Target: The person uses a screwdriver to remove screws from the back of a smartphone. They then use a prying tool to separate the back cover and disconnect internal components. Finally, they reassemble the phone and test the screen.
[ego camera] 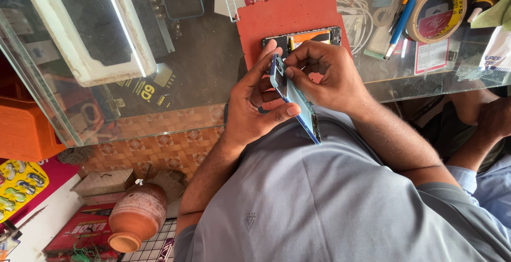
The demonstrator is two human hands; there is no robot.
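Blue phone frame (296, 100) held up on edge, off the desk (213, 65) and tilted toward the chest, probably so the thin side faces up where it can be seen. Left hand (254, 102) cradling it from below and behind, fingers (281, 114) curled closed around the lower part, thumb along the side, acting as a clamp. Right hand (329, 75) over the top end, fingertips pinched shut right at the frame's upper corner, looks like picking or pressing at the edge there. Can't tell if anything tiny sits between those fingertips.

Just behind the hands, flat on a red mat (290, 14), the other phone part (302, 37) with its insides showing, close enough to grab and kept from sliding or scratching on the glass.

Further right on the glass desk: roll of tape (436, 14), blue pen (402, 19), white cables (356, 17), all pushed out of the working zone. Clay pot (137, 217) down on the floor, lower left. Another person's arm (481, 129) resting at the right edge, not involved.
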